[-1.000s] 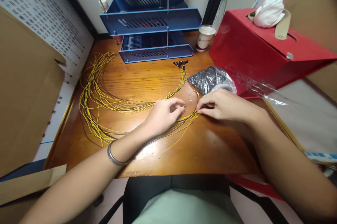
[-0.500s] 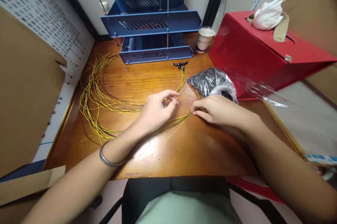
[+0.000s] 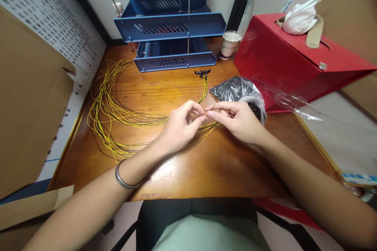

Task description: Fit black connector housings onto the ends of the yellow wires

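Pinched tight in the grip of the left hand (image 3: 185, 123) and that of the right hand (image 3: 243, 121), a thin wire (image 3: 212, 107) is held above the middle of the surface (image 3: 232, 168). Yellow and black wires (image 3: 99, 126) are looped from near its left edge toward the centre, and a plastic bag (image 3: 232, 88) is set toward the far right corner, just beside a red box (image 3: 273, 62).

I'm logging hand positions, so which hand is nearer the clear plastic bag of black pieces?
Right. The right hand is just in front of the plastic bag, overlapping its near edge in this view; the left hand is farther away, to the bag's left.
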`<control>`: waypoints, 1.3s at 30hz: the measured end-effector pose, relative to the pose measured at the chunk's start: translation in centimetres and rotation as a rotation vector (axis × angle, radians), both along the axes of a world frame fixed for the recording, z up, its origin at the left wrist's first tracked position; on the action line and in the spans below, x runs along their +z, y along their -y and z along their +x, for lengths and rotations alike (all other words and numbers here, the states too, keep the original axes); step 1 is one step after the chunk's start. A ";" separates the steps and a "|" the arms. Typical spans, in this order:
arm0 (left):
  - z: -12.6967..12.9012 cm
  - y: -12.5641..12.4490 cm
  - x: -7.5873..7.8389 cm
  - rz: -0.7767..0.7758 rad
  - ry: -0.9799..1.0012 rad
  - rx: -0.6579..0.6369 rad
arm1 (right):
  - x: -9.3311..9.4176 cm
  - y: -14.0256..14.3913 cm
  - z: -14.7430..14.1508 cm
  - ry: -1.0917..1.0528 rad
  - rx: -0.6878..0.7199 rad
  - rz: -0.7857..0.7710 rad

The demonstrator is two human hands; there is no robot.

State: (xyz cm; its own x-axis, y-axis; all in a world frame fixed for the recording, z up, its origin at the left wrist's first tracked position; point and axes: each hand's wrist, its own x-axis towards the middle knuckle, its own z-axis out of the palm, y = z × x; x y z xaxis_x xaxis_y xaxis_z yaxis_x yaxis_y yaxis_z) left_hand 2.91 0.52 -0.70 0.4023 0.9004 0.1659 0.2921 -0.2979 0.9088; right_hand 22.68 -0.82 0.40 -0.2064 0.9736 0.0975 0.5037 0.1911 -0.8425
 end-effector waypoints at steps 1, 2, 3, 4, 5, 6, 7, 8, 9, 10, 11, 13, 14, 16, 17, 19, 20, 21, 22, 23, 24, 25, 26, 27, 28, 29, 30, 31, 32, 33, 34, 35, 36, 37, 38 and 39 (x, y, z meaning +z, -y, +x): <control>0.1 0.0 0.0 -0.008 0.011 -0.002 | -0.1 0.1 -0.3 -0.048 0.006 -0.004; 0.1 0.1 -0.1 -0.015 0.021 0.000 | -0.2 0.1 -0.5 -0.085 0.008 -0.008; 0.1 0.1 -0.1 -0.022 0.029 0.005 | -0.3 0.2 -0.7 -0.113 0.002 -0.012; 0.1 0.1 -0.2 -0.030 0.034 0.010 | -0.3 0.2 -0.8 -0.131 -0.015 -0.016; 0.1 0.0 -0.3 -0.040 0.036 0.012 | -0.4 0.2 -0.8 -0.140 -0.037 -0.019; 0.1 0.0 -0.4 -0.051 0.035 0.013 | -0.4 0.2 -0.8 -0.143 -0.059 -0.018; 0.1 0.0 -0.5 -0.060 0.033 0.011 | -0.4 0.2 -0.9 -0.146 -0.084 -0.013; 0.1 0.0 -0.6 -0.068 0.030 0.007 | -0.4 0.1 -0.9 -0.154 -0.108 -0.004; 0.1 0.0 -0.7 -0.074 0.024 0.002 | -0.4 0.1 -0.9 -0.166 -0.131 0.008; 0.1 0.0 -0.8 -0.076 0.017 0.000 | -0.4 0.0 -0.9 -0.180 -0.152 0.019; 0.1 0.0 -0.8 -0.074 0.008 0.001 | -0.4 0.0 -0.9 -0.195 -0.170 0.027; 0.1 0.0 -0.9 -0.065 -0.009 0.005 | -0.4 -0.1 -1.0 -0.221 -0.187 0.038; 0.1 0.0 -0.9 -0.059 -0.014 0.006 | -0.4 -0.1 -1.0 -0.226 -0.189 0.041; 0.1 0.1 -0.8 -0.053 -0.018 -0.003 | -0.5 0.0 -1.1 -0.224 -0.186 0.043; 0.1 0.1 -0.8 -0.053 -0.021 -0.009 | -0.4 0.0 -1.1 -0.216 -0.179 0.040; 0.1 0.1 -0.7 -0.049 -0.027 -0.010 | -0.4 0.1 -1.2 -0.197 -0.157 0.024; 0.0 0.1 -0.7 -0.044 -0.031 -0.007 | -0.4 0.1 -1.3 -0.190 -0.149 0.017; 0.0 0.1 -0.7 -0.039 -0.038 -0.004 | -0.4 0.1 -1.2 -0.189 -0.148 0.012; 0.0 0.1 -0.7 -0.035 -0.046 0.000 | -0.5 0.1 -1.2 -0.195 -0.159 0.011; 0.0 0.1 -0.6 -0.030 -0.054 0.006 | -0.5 0.0 -1.1 -0.210 -0.183 0.016; 0.0 0.1 -0.6 -0.027 -0.062 0.010 | -0.6 -0.2 -1.0 -0.234 -0.218 0.025; 0.0 0.1 -0.5 -0.025 -0.068 0.014 | -0.7 -0.3 -0.8 -0.268 -0.259 0.034; 0.1 0.1 -0.4 -0.024 -0.073 0.019 | -0.8 -0.5 -0.6 -0.308 -0.300 0.042; 0.1 0.1 -0.3 -0.022 -0.078 0.023 | -0.9 -0.7 -0.5 -0.346 -0.334 0.047; 0.1 0.1 -0.2 -0.021 -0.083 0.026 | -1.0 -0.8 -0.4 -0.373 -0.357 0.051; 0.1 0.1 -0.1 -0.020 -0.089 0.029 | -1.1 -0.8 -0.4 -0.381 -0.363 0.056; 0.1 0.1 0.0 -0.021 -0.093 0.034 | -1.2 -0.8 -0.5 -0.367 -0.351 0.061; 0.1 0.1 0.1 -0.021 -0.094 0.040 | -1.2 -0.7 -0.6 -0.334 -0.326 0.065; 0.1 0.1 0.2 -0.021 -0.091 0.047 | -1.3 -0.5 -0.7 -0.287 -0.295 0.070; 0.1 0.1 0.2 -0.020 -0.083 0.055 | -1.4 -0.2 -0.9 -0.234 -0.263 0.075; 0.1 0.0 0.2 -0.018 -0.072 0.066 | -1.4 0.0 -1.1 -0.184 -0.235 0.084; 0.0 0.0 0.1 -0.014 -0.059 0.076 | -1.5 0.3 -1.3 -0.138 -0.212 0.104; 0.0 0.0 0.1 -0.010 -0.048 0.087 | -1.6 0.6 -1.4 -0.098 -0.187 0.136; -0.1 -0.1 -0.1 -0.003 -0.040 0.097 | -1.6 0.9 -1.5 -0.063 -0.156 0.178; -0.1 -0.1 -0.2 0.006 -0.037 0.104 | -1.6 1.1 -1.5 -0.023 -0.120 0.225; -0.2 -0.2 -0.3 0.017 -0.036 0.108 | -1.6 1.2 -1.6 0.023 -0.077 0.270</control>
State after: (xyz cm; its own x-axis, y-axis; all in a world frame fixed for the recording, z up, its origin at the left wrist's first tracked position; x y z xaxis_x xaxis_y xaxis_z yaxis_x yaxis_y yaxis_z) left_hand 2.73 0.67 -1.01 0.3092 0.9359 0.1686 0.3560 -0.2783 0.8921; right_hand 21.11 -2.04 -1.22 -0.1383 0.9257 0.3520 0.5434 0.3680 -0.7545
